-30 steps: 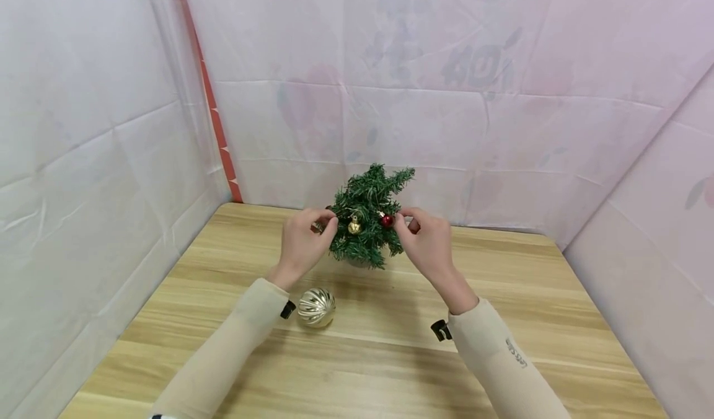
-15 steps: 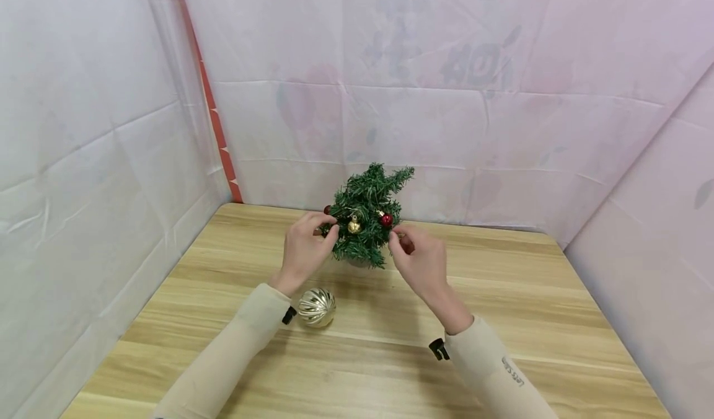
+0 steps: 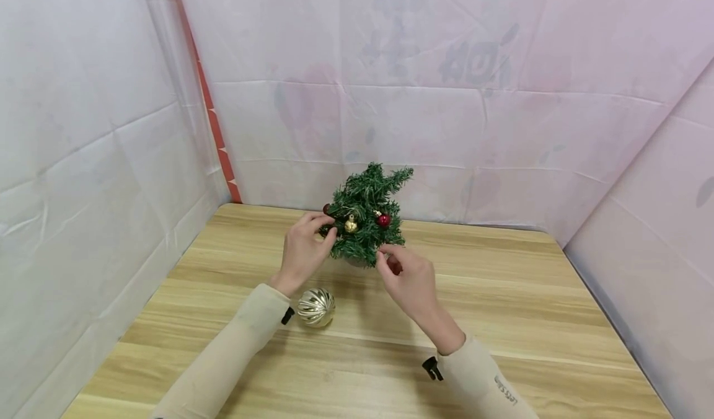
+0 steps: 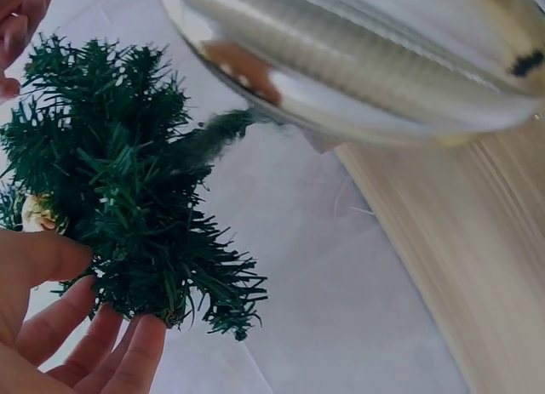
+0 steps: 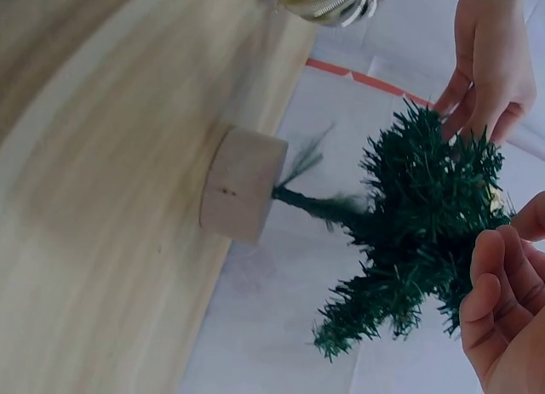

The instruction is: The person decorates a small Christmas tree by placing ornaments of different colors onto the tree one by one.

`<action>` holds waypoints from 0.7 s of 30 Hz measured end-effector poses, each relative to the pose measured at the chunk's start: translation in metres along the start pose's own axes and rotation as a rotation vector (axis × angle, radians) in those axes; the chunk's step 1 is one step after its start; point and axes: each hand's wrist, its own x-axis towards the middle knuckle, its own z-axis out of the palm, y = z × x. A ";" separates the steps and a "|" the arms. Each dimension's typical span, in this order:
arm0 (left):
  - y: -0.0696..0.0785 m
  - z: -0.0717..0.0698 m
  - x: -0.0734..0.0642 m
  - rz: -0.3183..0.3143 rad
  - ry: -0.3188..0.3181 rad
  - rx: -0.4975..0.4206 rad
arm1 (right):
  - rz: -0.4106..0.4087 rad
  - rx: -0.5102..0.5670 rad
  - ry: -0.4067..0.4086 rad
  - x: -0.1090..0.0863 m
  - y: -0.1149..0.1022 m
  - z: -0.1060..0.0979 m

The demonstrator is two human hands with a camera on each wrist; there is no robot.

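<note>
A small green artificial Christmas tree (image 3: 365, 189) stands near the back of the table, its round pale base (image 5: 243, 185) clearest in the right wrist view. A gold bauble (image 3: 351, 224) and a red bauble (image 3: 383, 220) hang on its front; another dark red bauble (image 3: 326, 209) shows at its left edge. My left hand (image 3: 303, 251) holds a branch on the left side between thumb and fingers. At the lower front right, my right hand (image 3: 409, 279) pinches a branch tip between thumb and forefinger, the other fingers curled in; the exact contact is partly hidden.
A large ribbed gold ball (image 3: 316, 308) lies on the wooden table (image 3: 357, 369) in front of the tree, beside the left wrist. Light cloth walls (image 3: 413, 127) enclose the table at the back and both sides.
My right hand has moved down and left, from the tree's right side beside the red bauble to its lower front. The left hand has stayed nearly in place; the ball has not moved.
</note>
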 end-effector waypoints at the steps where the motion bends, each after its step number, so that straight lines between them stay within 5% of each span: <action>1: 0.001 0.001 0.000 -0.004 0.001 0.015 | -0.007 0.016 -0.010 -0.001 0.001 0.000; 6: 0.007 0.006 -0.002 -0.040 0.005 0.070 | -0.065 0.071 -0.046 -0.008 0.008 0.000; 21: -0.005 0.009 0.008 -0.031 -0.011 0.040 | -0.202 0.064 -0.107 -0.025 -0.009 0.021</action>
